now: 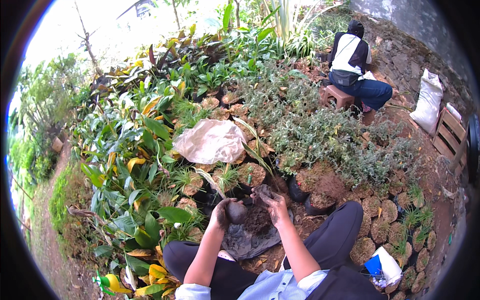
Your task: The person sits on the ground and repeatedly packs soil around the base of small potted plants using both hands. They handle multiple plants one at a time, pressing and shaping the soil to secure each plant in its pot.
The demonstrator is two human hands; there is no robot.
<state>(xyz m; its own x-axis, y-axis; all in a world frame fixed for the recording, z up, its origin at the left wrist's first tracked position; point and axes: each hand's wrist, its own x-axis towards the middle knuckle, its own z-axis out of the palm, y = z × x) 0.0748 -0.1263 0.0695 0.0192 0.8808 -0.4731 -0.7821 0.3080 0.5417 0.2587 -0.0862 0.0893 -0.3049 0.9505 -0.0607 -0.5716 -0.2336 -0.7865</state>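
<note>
My left hand (219, 214) is curled round a smooth, rounded grey-brown object (236, 213); its exact kind cannot be made out. Close by on the right, my soil-stained right hand (276, 206) grips a dark clump of soil (262, 192) between thumb and fingers. Below and between both hands lies a heap of dark soil (258, 221) on a crumpled black plastic sheet (250, 244) in front of my crossed legs. A long pale-edged leaf (210, 181) rises just beyond my left hand.
Several potted seedlings (251, 174) stand closely packed ahead, with a whitish plastic sheet (212, 142) over some. Leafy plants (145, 135) crowd the left. A person (350, 65) sits on a stool (338, 96) at the far right, near a white sack (428, 102) and wooden crate (449, 136).
</note>
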